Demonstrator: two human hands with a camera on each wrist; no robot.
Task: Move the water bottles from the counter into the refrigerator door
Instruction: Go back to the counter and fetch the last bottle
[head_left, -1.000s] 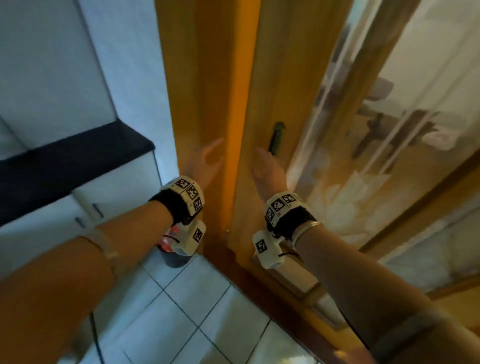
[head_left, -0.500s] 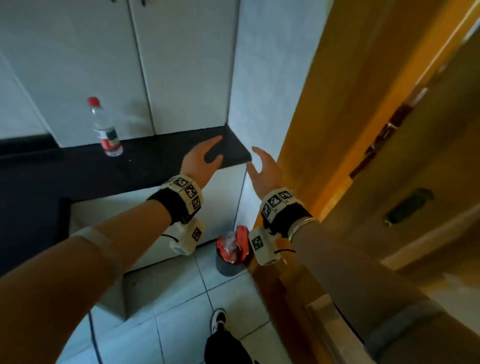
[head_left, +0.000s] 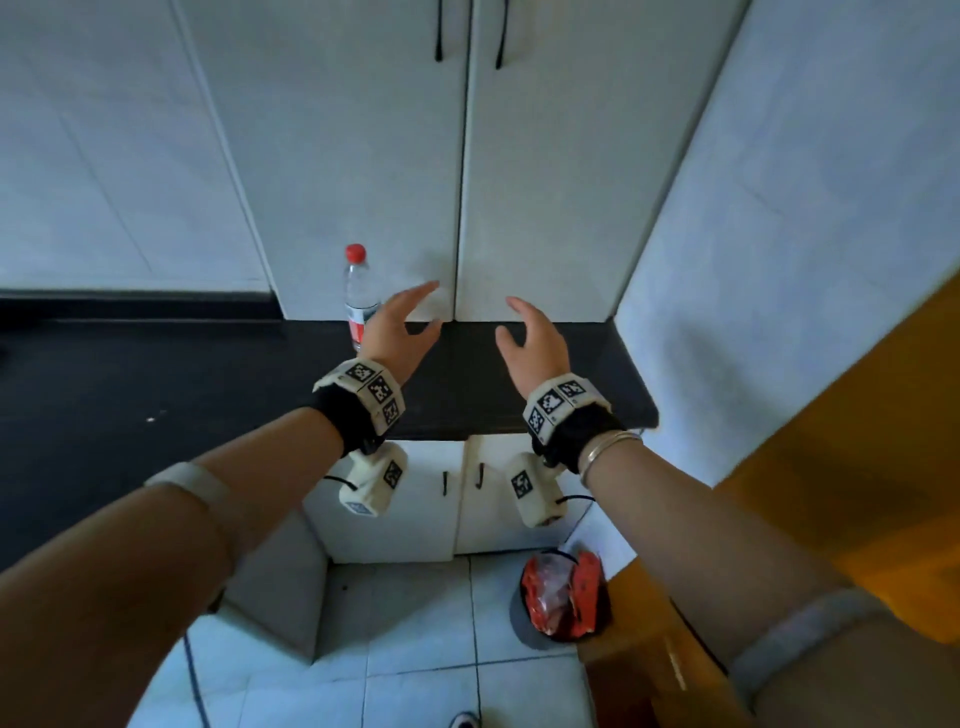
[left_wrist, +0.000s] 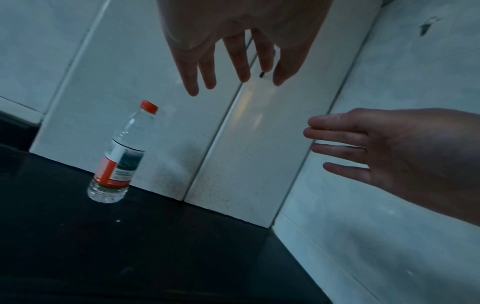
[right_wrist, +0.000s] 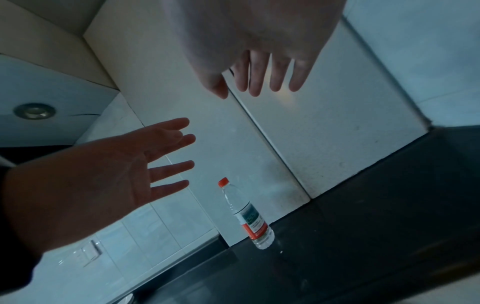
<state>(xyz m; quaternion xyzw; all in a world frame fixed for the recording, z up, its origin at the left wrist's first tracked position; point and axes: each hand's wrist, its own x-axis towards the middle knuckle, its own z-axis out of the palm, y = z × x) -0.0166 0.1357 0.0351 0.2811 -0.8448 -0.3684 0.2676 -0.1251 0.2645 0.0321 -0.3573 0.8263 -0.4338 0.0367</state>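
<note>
One clear water bottle (head_left: 357, 293) with a red cap and a red-and-white label stands upright on the black counter (head_left: 156, 395), close to the white cabinet doors. The same bottle (left_wrist: 118, 158) shows in the left wrist view, and the bottle (right_wrist: 248, 216) in the right wrist view. My left hand (head_left: 400, 325) hovers over the counter just right of the bottle, fingers straight and spread, holding nothing. My right hand (head_left: 530, 338) floats further right, also spread and empty. No refrigerator is in view.
Tall white cabinet doors (head_left: 467, 182) with dark handles rise behind the counter. A white wall (head_left: 779, 234) closes the right end. Below are white base cabinets (head_left: 452, 499), a tiled floor (head_left: 415, 649), a dark bin with a red bag (head_left: 563, 597) and a wooden door frame (head_left: 857, 467).
My view has swung left from the wooden door to face the counter. The bottle has come toward the middle of the view, and both empty hands now hover over the counter.
</note>
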